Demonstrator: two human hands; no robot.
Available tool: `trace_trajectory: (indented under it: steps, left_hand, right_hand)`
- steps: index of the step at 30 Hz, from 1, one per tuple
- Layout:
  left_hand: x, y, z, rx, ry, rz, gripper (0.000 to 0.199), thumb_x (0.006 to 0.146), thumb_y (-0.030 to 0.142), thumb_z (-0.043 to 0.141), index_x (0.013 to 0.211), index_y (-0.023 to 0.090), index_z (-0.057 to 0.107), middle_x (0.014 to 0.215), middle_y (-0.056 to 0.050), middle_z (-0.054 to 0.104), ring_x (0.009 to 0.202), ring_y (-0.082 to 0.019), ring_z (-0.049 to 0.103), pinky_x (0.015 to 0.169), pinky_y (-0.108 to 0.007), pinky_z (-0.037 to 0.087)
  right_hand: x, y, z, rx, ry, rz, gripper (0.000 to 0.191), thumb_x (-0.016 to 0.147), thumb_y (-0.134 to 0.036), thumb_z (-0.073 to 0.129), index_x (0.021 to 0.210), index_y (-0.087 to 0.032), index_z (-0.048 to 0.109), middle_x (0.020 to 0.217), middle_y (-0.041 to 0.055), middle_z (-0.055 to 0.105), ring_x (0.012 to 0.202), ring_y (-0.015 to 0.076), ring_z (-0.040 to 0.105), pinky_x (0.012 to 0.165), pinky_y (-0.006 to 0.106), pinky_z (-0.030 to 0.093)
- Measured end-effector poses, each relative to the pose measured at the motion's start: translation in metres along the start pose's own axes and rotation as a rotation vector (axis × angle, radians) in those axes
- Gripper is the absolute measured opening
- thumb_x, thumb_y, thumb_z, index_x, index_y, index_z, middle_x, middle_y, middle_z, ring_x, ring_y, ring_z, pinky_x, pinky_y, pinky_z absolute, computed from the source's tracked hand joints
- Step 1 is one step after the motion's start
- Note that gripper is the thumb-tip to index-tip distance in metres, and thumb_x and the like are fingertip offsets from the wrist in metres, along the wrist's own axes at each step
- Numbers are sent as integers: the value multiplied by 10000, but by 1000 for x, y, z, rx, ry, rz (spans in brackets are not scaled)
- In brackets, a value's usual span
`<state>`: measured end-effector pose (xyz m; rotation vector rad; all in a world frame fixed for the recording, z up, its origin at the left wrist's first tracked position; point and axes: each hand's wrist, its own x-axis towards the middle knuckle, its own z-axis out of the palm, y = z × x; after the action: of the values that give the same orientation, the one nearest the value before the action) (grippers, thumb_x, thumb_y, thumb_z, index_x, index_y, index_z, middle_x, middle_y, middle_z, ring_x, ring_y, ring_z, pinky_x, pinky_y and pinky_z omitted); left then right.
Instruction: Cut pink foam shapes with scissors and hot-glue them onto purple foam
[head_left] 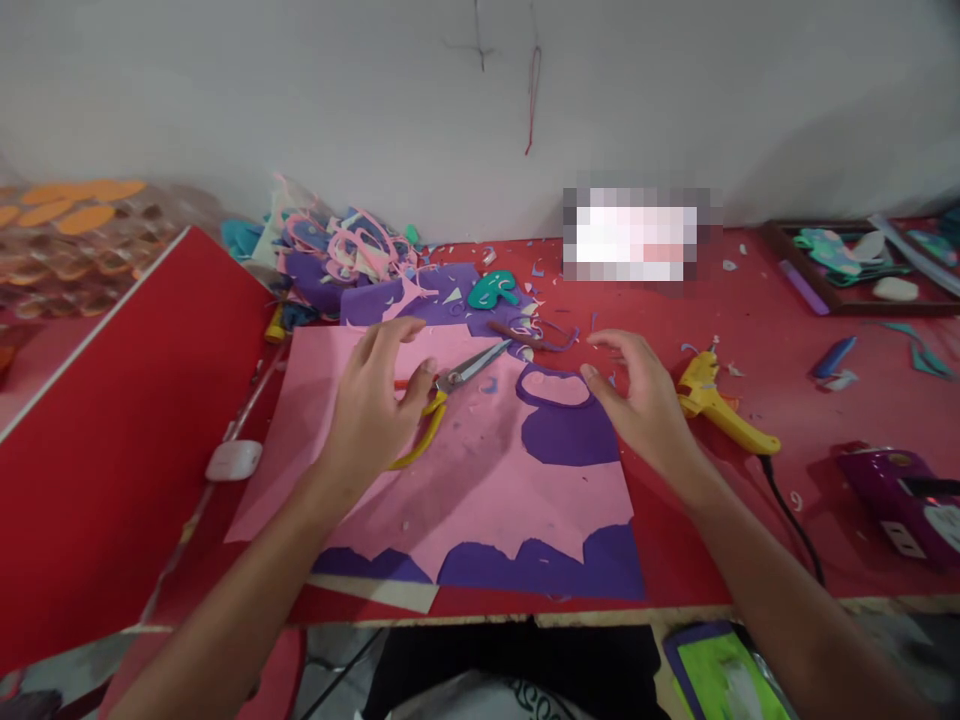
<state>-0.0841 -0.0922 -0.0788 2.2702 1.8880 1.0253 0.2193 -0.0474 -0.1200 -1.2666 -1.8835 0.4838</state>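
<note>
My left hand (373, 400) is held over a pink foam-like sheet (480, 500) with its thumb and fingers apart. Beside and partly behind its thumb are yellow-handled scissors (472, 368), their blades pointing away to the right; the hand hides part of the handles. My right hand (637, 385) is also open, its fingers curved, with the thumb close to a purple oval ring with a pink middle (555, 388); I cannot tell whether they touch. Just below the ring is a rounded purple piece (570, 435). Purple sheet (525, 570) shows under the pink sheet's jagged near edge.
A heap of scraps (337, 245) and a green cut shape (493, 290) lie at the back. To the right are a yellow glue gun (720, 405) with a black cord, a blue tool (834, 356), a purple device (900, 500) and a tray (817, 290). A red board (135, 430) leans at left.
</note>
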Motion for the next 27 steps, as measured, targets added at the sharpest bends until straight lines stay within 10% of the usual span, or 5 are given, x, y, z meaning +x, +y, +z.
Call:
trace_trajectory:
  steps: [9, 27]
  left_hand:
    - [-60, -16, -7, 328, -425, 6, 731, 939, 630, 569, 1531, 238, 392, 1609, -149, 440, 1482, -379, 407, 1207, -591, 330]
    - [-61, -18, -9, 282, -285, -64, 586, 908, 502, 619, 1402, 219, 478, 1407, -130, 603, 1304, -335, 545, 1098, -499, 416]
  right_hand:
    - [0, -3, 3, -37, -2, -16, 247, 956, -339, 593, 1179, -236, 618, 1211, 133, 686, 1165, 325, 635, 1006, 520, 495]
    - [2, 7, 5, -115, 16, -59, 234, 963, -306, 547, 1168, -216, 617, 1187, 152, 696, 1144, 349, 631, 994, 539, 494]
